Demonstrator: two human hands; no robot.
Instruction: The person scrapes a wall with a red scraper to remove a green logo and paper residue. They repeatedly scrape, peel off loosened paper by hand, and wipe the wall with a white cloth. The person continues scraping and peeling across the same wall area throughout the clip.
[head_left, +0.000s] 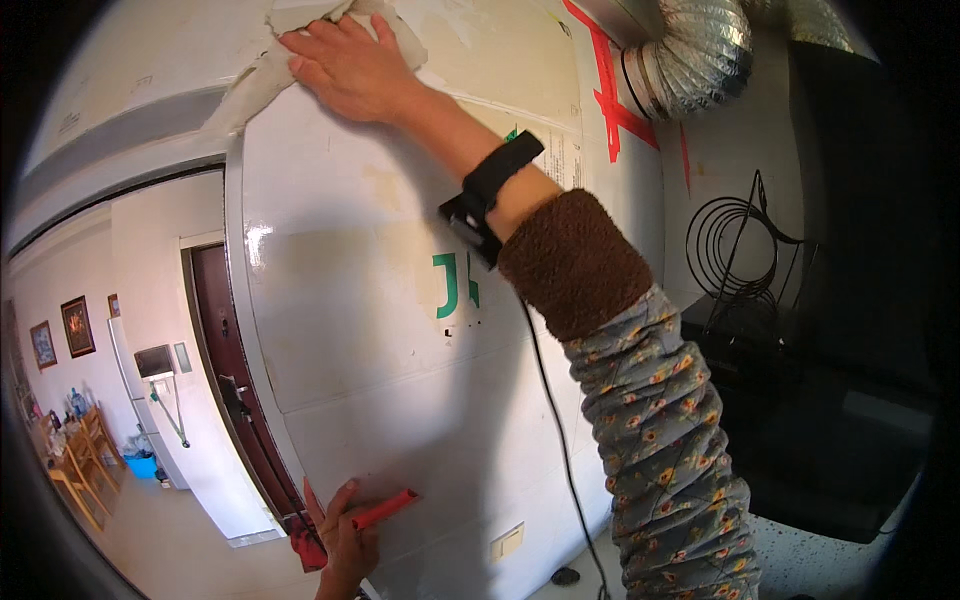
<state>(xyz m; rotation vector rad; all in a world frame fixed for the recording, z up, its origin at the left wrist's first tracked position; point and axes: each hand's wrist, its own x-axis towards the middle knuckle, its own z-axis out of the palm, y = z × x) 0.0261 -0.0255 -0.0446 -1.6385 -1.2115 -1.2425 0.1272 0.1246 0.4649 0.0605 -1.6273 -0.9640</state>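
Note:
My right hand (352, 71) is high on a glossy white wall panel (352, 315), fingers spread and back towards me. It presses on a torn, pale sheet or skim layer (409, 45) with ragged edges; its fingertips lie at a dark gap there. A black strap (502, 172) with a small dark device circles that wrist. Low at the panel's left edge, my left hand (349, 536) holds a slim red stick-like object (385, 509) with a dark far end. Its other end is hidden by the hand. Scraps of green lettering (446, 285) remain on the panel.
A foil duct (697, 64) bends out at upper right, near red tape (611, 112). Coiled black cable (731, 247) hangs below it. A black cord (555, 405) runs down past a wall switch (508, 542). To the left, a doorway shows a brown door (240, 360) and wooden chairs (94, 442).

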